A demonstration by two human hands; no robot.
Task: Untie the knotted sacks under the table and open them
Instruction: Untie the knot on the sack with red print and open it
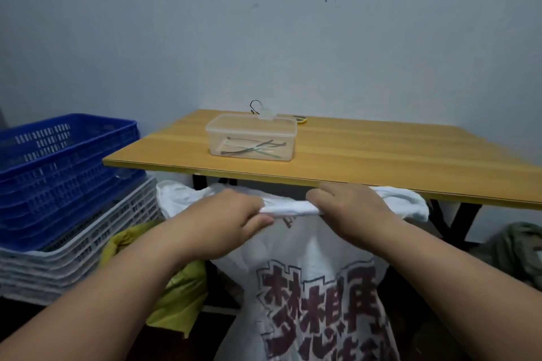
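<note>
A white woven sack (pixel 311 287) with dark red printed characters stands in front of the wooden table (pixel 381 155), its top edge bunched into a roll. My left hand (pixel 223 220) grips the left part of that rolled top edge. My right hand (pixel 352 208) grips it just to the right, and the two hands hold the roll stretched between them. Loose ends of the sack top stick out past both hands. A yellow-green sack (pixel 179 290) lies low to the left, partly hidden behind my left forearm.
A clear plastic box (pixel 250 138) with several cable ties sits on the table. A yellow-handled tool (pixel 300 119) lies behind it. Stacked blue crates (pixel 64 173) on white crates (pixel 82 249) stand at left. A dark green bundle (pixel 516 249) lies at right beside the black table legs (pixel 457 220).
</note>
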